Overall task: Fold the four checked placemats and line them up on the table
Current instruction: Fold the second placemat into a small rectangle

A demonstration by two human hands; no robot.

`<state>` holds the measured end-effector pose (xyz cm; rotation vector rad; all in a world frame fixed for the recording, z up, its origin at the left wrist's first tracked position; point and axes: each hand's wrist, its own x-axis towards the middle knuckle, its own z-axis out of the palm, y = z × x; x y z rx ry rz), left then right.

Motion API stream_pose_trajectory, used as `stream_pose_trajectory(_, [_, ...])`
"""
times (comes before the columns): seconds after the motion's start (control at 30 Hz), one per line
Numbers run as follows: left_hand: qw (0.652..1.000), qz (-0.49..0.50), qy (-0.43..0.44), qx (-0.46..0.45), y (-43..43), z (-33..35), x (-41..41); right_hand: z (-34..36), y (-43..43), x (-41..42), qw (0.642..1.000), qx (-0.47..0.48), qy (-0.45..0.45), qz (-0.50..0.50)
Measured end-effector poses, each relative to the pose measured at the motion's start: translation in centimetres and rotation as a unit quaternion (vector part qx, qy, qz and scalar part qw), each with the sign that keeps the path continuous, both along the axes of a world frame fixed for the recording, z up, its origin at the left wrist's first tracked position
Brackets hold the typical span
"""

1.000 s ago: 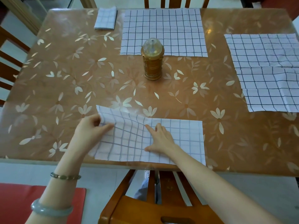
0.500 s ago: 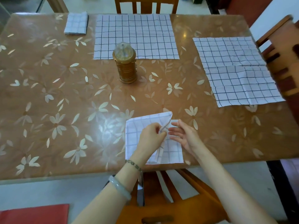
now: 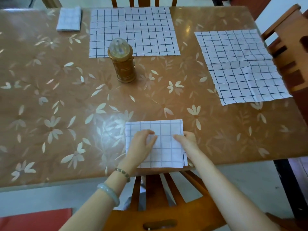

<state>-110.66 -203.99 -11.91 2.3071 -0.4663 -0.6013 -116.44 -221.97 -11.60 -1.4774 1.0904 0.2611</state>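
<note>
- Small folded placemat [image 3: 69,19] lies far left on the tabletop [image 3: 50,100].
- Flat placemat [image 3: 133,30], far middle; golden lantern [image 3: 122,64] at its near edge.
- Left hand [image 3: 141,144], open, fingers loosely bent, rests on the half-folded placemat [image 3: 165,150] at the near edge.
- Right hand [image 3: 187,139] touches its right edge, thumb on top; grip unclear.
- Creased placemat [image 3: 240,67] lies flat, right.

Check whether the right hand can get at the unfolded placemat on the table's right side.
Probably yes: the right hand only rests on the near placemat, and only bare table lies between it and the right-side placemat.
</note>
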Motion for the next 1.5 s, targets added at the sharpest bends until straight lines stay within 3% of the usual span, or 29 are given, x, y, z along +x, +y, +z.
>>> stream_pose_trajectory(0.07, [0.986,-0.025,-0.147,0.077,2.4,-1.2,0.8,-0.3,-0.2,0.0,0.999,-0.038,-0.004,0.011])
stream_pose_trajectory(0.1, [0.977,-0.049,-0.171,0.115,3.4,-1.9,1.2,-0.5,-0.2,0.0,0.998,-0.058,-0.01,0.022])
stream_pose_trajectory(0.27, [0.936,-0.178,-0.193,0.236,5.0,-4.8,1.8,-1.8,-0.1,0.2,0.984,-0.151,-0.015,0.088])
stream_pose_trajectory(0.53, [0.934,-0.165,-0.144,0.281,4.8,-5.8,1.8,-2.7,-0.4,0.3,0.964,-0.24,-0.015,0.109])
stream_pose_trajectory(0.57, [0.935,-0.163,-0.145,0.281,4.8,-5.9,1.7,-2.4,-0.3,0.3,0.941,-0.306,0.0,0.141])
stream_pose_trajectory(0.67, [0.935,-0.157,-0.152,0.277,4.7,-5.9,1.6,-1.5,1.2,0.6,0.799,-0.525,-0.023,0.294])
stream_pose_trajectory(0.77, [0.937,-0.151,-0.158,0.272,4.6,-6.0,1.5,-1.7,4.9,2.2,0.762,-0.472,-0.12,0.427])
stream_pose_trajectory(0.9, [0.932,-0.158,-0.169,0.28,4.6,-6.1,1.5,-4.1,6.7,3.7,0.724,-0.415,-0.09,0.544])
stream_pose_trajectory(1.07, [0.935,-0.153,-0.164,0.276,4.6,-6.2,1.4,-5.8,1.4,1.6,0.698,-0.463,-0.028,0.546])
stream_pose_trajectory(1.23, [0.951,-0.121,-0.146,0.244,4.6,-6.1,1.2,-5.0,-3.2,-0.6,0.7,-0.509,0.033,0.499])
stream_pose_trajectory(1.37, [0.981,0.071,-0.094,0.157,4.6,-4.1,0.4,-2.3,0.8,0.4,0.739,-0.468,-0.06,0.482])
stream_pose_trajectory(1.5, [0.964,0.225,-0.045,0.133,4.9,-2.6,-0.5,-2.0,4.6,0.8,0.748,-0.393,-0.114,0.522])
